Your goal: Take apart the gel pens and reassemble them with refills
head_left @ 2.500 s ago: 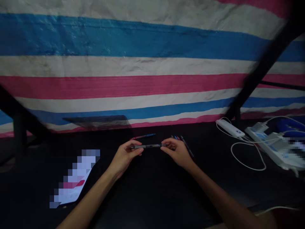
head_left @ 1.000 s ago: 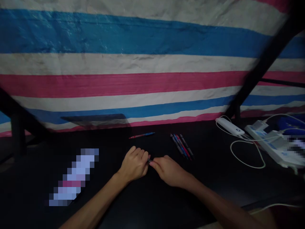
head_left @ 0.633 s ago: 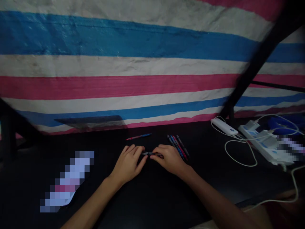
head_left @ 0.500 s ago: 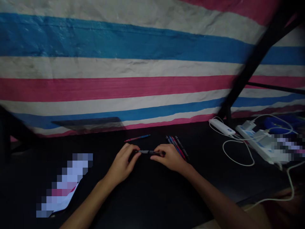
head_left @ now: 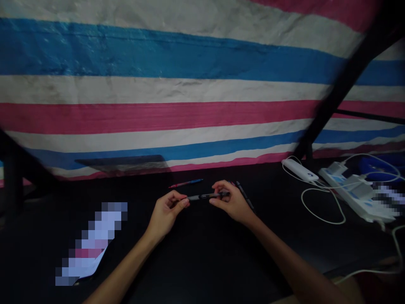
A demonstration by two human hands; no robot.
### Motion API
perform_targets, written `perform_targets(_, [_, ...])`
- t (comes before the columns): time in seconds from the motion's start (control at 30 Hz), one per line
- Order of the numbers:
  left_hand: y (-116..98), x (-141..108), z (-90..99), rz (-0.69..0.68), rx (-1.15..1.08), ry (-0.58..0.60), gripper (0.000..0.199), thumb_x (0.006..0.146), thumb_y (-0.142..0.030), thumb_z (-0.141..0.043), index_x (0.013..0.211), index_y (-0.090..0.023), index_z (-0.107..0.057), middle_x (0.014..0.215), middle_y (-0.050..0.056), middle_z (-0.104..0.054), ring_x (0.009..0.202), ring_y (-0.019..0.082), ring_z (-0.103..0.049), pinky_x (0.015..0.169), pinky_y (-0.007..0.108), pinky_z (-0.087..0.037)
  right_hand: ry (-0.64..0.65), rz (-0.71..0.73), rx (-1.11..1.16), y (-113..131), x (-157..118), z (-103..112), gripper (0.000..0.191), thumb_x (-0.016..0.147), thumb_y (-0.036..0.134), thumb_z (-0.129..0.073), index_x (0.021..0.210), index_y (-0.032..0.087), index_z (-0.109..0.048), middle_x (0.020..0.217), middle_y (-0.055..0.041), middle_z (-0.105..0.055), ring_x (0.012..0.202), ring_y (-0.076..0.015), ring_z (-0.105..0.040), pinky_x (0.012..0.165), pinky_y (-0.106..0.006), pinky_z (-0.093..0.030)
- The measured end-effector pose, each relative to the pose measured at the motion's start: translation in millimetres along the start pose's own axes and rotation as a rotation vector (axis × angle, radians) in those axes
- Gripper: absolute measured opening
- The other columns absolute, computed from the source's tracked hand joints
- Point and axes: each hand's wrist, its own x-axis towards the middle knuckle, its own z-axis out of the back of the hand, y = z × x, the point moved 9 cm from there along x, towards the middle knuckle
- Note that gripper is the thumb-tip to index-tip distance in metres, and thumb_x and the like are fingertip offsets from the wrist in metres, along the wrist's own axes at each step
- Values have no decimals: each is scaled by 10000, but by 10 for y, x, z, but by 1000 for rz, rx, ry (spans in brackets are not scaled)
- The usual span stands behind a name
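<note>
A dark pen with a grey grip (head_left: 204, 196) is held nearly level above the black table between both hands. My left hand (head_left: 166, 213) pinches its grey end between thumb and fingertips. At the other end, the thumb and fingers of my right hand (head_left: 234, 204) close around the dark barrel. Just beyond the hands lies a red and blue pen (head_left: 185, 183). Partly hidden behind my right hand are several more pens, with a black pen (head_left: 245, 195) the plainest among them.
A blurred-out white and pink packet (head_left: 95, 245) lies on the left of the black table (head_left: 190, 270). To the right are a white power strip (head_left: 357, 196) with plugs and cables, and a white device (head_left: 299, 169). A striped sheet (head_left: 177, 118) hangs behind, with a dark slanted frame bar (head_left: 335, 97).
The pen has risen slightly. My right hand has shifted up and toward the pen's right end, so more of the barrel shows between the hands. The view has turned slightly left.
</note>
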Motion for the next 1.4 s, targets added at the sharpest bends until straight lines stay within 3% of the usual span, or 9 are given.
perform_targets(0.13, [-7,19,39,-13,8,-15,169,707,-286,-687,781,-160,-602,688,-3,-636,688,141,-615,675,260,-476,32,-128,34,-133,13,-20,256,786,416,-580,758,161,-592,576,11,-516,493,-108,-486,466,-228,-407])
perform_targets(0.3, [4,38,49,0,-12,-13,156,714,-267,-682,791,-158,-601,691,-2,-635,688,130,-606,672,248,-466,0,-92,222,-78,23,32,334,669,343,-711,934,196,-569,825,-18,-565,646,-124,-548,462,-201,-436])
perform_targets(0.47, [30,44,79,-10,-17,-31,166,702,-269,-691,794,-161,-606,694,2,-639,690,138,-610,664,249,-468,36,-202,263,-154,11,3,259,756,401,-618,778,145,-582,609,4,-534,508,-98,-504,428,-204,-404])
perform_targets(0.63, [30,43,88,-20,5,-31,159,714,-276,-679,799,-163,-605,703,5,-642,698,138,-613,674,252,-467,23,-171,427,-104,15,20,347,655,308,-724,942,196,-565,811,-7,-550,613,-104,-537,471,-206,-439])
perform_targets(0.73, [18,43,89,-17,1,-40,163,709,-275,-683,798,-163,-605,701,5,-641,690,139,-613,671,253,-466,48,-244,427,-184,-1,-20,263,718,352,-666,885,165,-585,729,-10,-548,572,-100,-525,462,-210,-425])
perform_targets(0.97, [-11,41,61,-21,-11,-40,146,727,-263,-670,800,-155,-606,693,0,-629,689,128,-597,673,242,-452,-40,-93,384,-119,24,58,202,699,245,-689,870,176,-607,692,13,-553,551,-101,-531,542,-255,-444])
perform_targets(1.13, [-34,48,78,-21,6,-36,138,768,-288,-632,754,-153,-609,665,-2,-621,650,118,-576,645,227,-431,-87,31,410,10,35,117,126,674,239,-702,720,180,-600,876,-23,-565,588,-97,-520,547,-267,-458])
perform_targets(1.3, [-24,56,117,-11,-40,-67,136,752,-280,-650,782,-153,-613,688,2,-622,659,118,-570,634,220,-428,-116,-19,475,-46,39,134,268,647,235,-729,886,197,-615,845,-22,-566,636,-116,-522,521,-243,-451])
perform_targets(1.4, [5,60,130,-1,-70,-79,153,744,-277,-661,834,-161,-617,721,-4,-628,687,110,-572,669,217,-432,-140,-90,568,-118,39,149,273,633,223,-748,878,187,-634,802,-15,-563,626,-109,-513,533,-240,-447])
